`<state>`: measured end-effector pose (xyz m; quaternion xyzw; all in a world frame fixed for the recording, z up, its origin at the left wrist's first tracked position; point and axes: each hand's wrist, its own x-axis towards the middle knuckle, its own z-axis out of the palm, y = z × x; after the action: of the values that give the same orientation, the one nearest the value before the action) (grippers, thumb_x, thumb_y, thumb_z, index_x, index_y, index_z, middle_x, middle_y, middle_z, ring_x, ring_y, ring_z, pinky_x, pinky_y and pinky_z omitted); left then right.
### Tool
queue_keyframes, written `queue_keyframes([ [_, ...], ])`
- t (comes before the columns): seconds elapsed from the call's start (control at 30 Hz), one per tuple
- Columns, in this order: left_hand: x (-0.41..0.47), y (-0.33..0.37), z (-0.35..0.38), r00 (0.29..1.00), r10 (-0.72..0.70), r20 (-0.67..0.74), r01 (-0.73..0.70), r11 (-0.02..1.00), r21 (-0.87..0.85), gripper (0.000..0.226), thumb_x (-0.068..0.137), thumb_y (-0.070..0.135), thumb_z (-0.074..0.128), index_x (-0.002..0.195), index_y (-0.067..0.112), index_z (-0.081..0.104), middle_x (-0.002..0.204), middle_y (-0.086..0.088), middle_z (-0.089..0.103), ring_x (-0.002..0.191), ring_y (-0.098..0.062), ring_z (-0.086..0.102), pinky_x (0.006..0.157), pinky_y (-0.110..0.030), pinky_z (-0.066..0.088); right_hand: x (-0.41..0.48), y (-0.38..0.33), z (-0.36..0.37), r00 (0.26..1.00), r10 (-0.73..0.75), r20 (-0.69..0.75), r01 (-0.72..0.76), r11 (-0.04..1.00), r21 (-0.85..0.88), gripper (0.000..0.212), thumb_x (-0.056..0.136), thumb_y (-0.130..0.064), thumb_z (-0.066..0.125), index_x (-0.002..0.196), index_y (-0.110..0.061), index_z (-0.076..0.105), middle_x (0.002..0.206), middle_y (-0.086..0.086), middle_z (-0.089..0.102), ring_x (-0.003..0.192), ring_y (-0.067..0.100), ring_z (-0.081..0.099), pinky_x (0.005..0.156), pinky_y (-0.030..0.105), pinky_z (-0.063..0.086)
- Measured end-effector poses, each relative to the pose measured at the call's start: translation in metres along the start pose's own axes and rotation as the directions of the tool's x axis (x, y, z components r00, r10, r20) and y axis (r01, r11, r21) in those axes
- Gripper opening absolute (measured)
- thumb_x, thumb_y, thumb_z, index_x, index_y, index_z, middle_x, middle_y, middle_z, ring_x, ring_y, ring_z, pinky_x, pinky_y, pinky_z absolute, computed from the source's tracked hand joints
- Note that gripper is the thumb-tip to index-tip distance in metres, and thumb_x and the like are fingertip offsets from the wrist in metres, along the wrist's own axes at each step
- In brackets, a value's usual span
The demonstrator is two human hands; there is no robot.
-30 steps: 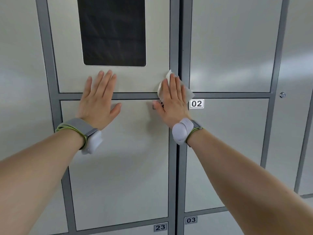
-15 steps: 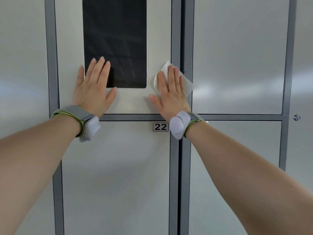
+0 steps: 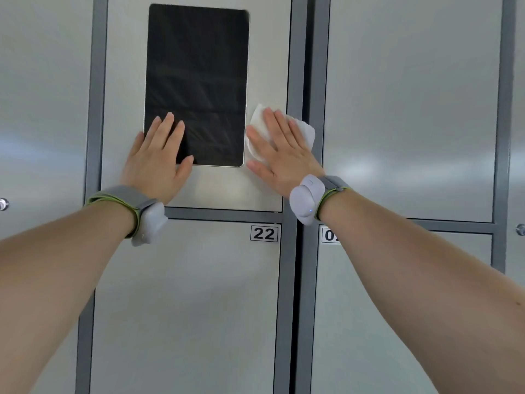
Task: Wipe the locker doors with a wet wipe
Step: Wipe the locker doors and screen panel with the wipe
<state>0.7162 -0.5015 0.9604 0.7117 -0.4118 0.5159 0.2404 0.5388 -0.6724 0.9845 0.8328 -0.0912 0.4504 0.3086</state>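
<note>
wristbands: grey units on both wrists, left (image 3: 127, 200) and right (image 3: 306, 200), nearest the camera.
left hand (image 3: 154, 163): flat, fingers straight and close together, palm on panel (image 3: 267, 52), fingertips over lower-left corner of screen (image 3: 199, 66). Holding nothing, likely bracing.
right hand (image 3: 279, 155): flat, fingers slightly spread, pressing wipe (image 3: 302, 133) onto panel just right of screen.
wipe: white, crumpled, pinned under right palm and fingers. Edges poking out at top and right, right edge reaching the post (image 3: 294, 52).
panel: upper door, black screen inset. Faint streaks on the glass, cause unclear.
step: probably mid-wipe on the strip between screen and post. Door 22 (image 3: 184, 294) below and right door (image 3: 412, 95) beyond the post: wiped or not, cannot tell.
next: keep flat pressure and sweep along the strip. Watch for the wipe bunching or sliding out from under the fingers. Left hand off the screen first if the glass gets wiped.
far: lock knob (image 3: 520, 229) at right edge, untouched.
</note>
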Motion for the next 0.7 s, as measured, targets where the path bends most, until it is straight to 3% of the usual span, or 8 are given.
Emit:
queue_keyframes([
  [0.13, 0.001, -0.001, -0.006, 0.999, -0.021, 0.039, 0.02, 1.0, 0.017, 0.058, 0.099, 0.034, 0.036, 0.15, 0.011, 0.02, 0.158, -0.008, 0.013, 0.146, -0.026, 0.009, 0.116, -0.045, 0.013, 0.014, 0.001, -0.003, 0.999, 0.037, 0.007, -0.037, 0.999, -0.012, 0.066, 0.099, -0.053, 0.023, 0.152, -0.021, 0.002, 0.157, 0.016, -0.014, 0.145, 0.029, -0.017, 0.115, 0.037, -0.017],
  [0.4, 0.012, -0.001, -0.027, 0.999, -0.018, 0.036, 0.015, 0.996, 0.086, 0.058, 0.099, 0.033, 0.039, 0.149, 0.011, 0.022, 0.157, -0.009, 0.019, 0.139, -0.031, 0.029, 0.114, -0.046, 0.018, -0.001, 0.001, 0.007, 0.983, -0.178, 0.053, 0.18, 0.983, -0.034, 0.085, 0.08, -0.064, -0.007, 0.152, -0.021, 0.006, 0.159, 0.011, -0.009, 0.146, 0.024, -0.013, 0.114, 0.032, -0.019],
  [0.53, 0.024, -0.006, -0.032, 1.0, -0.019, 0.005, 0.018, 0.994, 0.105, 0.058, 0.098, 0.033, 0.039, 0.149, 0.01, 0.023, 0.156, -0.01, 0.02, 0.138, -0.031, 0.03, 0.114, -0.047, 0.019, 0.022, 0.012, -0.008, 0.995, -0.098, 0.018, 0.099, 0.994, -0.05, 0.083, 0.081, -0.066, -0.007, 0.152, -0.024, 0.003, 0.159, 0.008, -0.011, 0.146, 0.022, -0.014, 0.112, 0.032, -0.02],
  [0.63, 0.035, -0.009, -0.034, 1.0, -0.015, -0.021, 0.017, 0.995, 0.102, 0.057, 0.099, 0.034, 0.038, 0.149, 0.011, 0.022, 0.157, -0.009, 0.019, 0.139, -0.03, 0.029, 0.114, -0.046, 0.018, 0.047, 0.02, -0.019, 1.0, 0.006, 0.011, -0.005, 0.997, -0.077, 0.069, 0.096, -0.059, 0.014, 0.152, -0.022, 0.0, 0.158, 0.01, -0.013, 0.145, 0.024, -0.015, 0.116, 0.037, -0.015],
  [0.7, 0.042, -0.01, -0.035, 0.999, -0.014, -0.039, 0.017, 0.996, 0.092, 0.057, 0.099, 0.033, 0.038, 0.149, 0.011, 0.022, 0.157, -0.009, 0.019, 0.14, -0.029, 0.027, 0.115, -0.045, 0.017, 0.059, 0.021, -0.022, 0.998, 0.063, -0.009, -0.064, 0.994, -0.093, 0.068, 0.097, -0.056, 0.016, 0.152, -0.02, -0.002, 0.158, 0.012, -0.015, 0.145, 0.026, -0.016, 0.117, 0.04, -0.012],
])
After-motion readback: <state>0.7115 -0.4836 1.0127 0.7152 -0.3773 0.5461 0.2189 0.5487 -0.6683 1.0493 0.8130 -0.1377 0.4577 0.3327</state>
